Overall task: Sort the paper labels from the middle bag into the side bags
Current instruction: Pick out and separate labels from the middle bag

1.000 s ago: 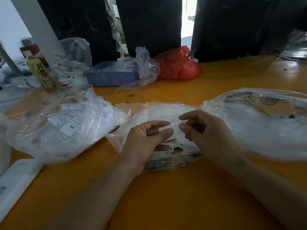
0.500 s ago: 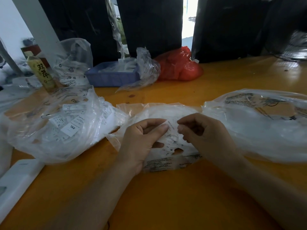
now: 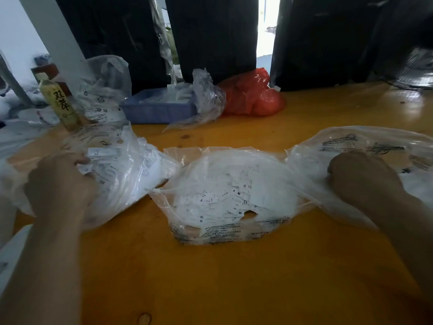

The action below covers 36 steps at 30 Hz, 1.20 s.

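Three clear plastic bags lie in a row on the orange table. The middle bag point(image 3: 234, 195) holds a heap of small white paper labels point(image 3: 225, 202) printed with sizes such as S, M and XL. My left hand point(image 3: 61, 184) is at the mouth of the left bag point(image 3: 131, 165), motion-blurred, its curled fingers pinching a white label among the labels there. Inside the open mouth of the right bag point(image 3: 351, 141), my right hand point(image 3: 360, 177) is knuckles up with its fingers curled under; whatever they hold is hidden.
Along the back stand a blue tray point(image 3: 159, 109) with plastic in it, a red bag point(image 3: 253, 97), a crumpled clear bag point(image 3: 103, 87) and a drink bottle point(image 3: 61, 102). A white flat object point(image 3: 11, 252) lies at the left edge.
Both hands have left the middle bag, where they were pinching labels together. The left hand swung out to the left bag and the right hand to the right bag.
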### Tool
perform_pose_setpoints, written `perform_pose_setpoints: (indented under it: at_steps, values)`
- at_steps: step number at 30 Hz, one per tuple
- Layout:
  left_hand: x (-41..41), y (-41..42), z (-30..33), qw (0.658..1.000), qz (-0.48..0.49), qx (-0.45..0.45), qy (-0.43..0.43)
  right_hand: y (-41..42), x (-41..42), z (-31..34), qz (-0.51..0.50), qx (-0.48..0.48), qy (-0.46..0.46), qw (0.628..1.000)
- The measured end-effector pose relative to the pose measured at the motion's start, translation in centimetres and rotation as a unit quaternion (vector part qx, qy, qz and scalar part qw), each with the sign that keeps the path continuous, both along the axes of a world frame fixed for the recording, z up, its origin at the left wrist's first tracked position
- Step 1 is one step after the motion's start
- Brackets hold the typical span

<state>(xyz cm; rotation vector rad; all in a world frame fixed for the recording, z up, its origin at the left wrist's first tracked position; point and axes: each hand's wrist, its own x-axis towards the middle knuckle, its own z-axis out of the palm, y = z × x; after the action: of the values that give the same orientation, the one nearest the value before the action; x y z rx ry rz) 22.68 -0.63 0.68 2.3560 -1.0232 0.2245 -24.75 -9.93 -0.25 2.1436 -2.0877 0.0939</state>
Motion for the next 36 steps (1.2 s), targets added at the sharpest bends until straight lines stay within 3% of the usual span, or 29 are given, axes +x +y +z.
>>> perform_pose_setpoints:
  at_steps: [3, 8, 11, 13, 15, 17, 20, 23, 25, 36]
  values:
    - [-1.5, 0.3, 0.0, 0.996, 0.017, 0.028, -0.086, -0.2, 0.4, 0.2, -0.025, -0.041, -0.014, 0.999]
    - [-6.4, -0.3, 1.1, 0.988, -0.036, -0.091, -0.119, 0.2, 0.7, 0.8, 0.021, -0.176, -0.092, 0.980]
    - [-11.6, -0.7, 1.2, 0.964, -0.157, -0.193, -0.091, 1.7, 2.6, 1.3, 0.117, -0.228, -0.263, 0.930]
    - [-14.7, -0.8, 0.7, 0.926, -0.269, -0.253, -0.082, 3.0, 4.4, 1.5, 0.160, -0.180, -0.408, 0.881]
    - [-16.9, -0.8, 0.0, 0.885, -0.386, -0.260, 0.001, 4.3, 6.0, 1.0, 0.180, -0.068, -0.515, 0.836]
    - [-18.6, -0.8, -1.0, 0.851, -0.459, -0.165, 0.194, 5.3, 7.4, 0.3, 0.197, 0.020, -0.560, 0.804]
    - [-19.8, -0.9, -2.9, 0.789, -0.472, -0.055, 0.390, 5.9, 8.9, -0.6, 0.207, 0.049, -0.567, 0.796]
    - [-19.7, -1.2, -3.7, 0.739, -0.443, -0.091, 0.499, 5.8, 9.4, -1.1, 0.209, 0.033, -0.570, 0.794]
    - [-19.5, -1.3, -3.8, 0.725, -0.425, -0.109, 0.531, 5.7, 9.3, -1.4, 0.208, 0.006, -0.570, 0.795]
    - [-20.4, -0.9, -4.1, 0.721, -0.390, -0.109, 0.562, 5.2, 9.0, -2.6, 0.234, -0.016, -0.551, 0.801]
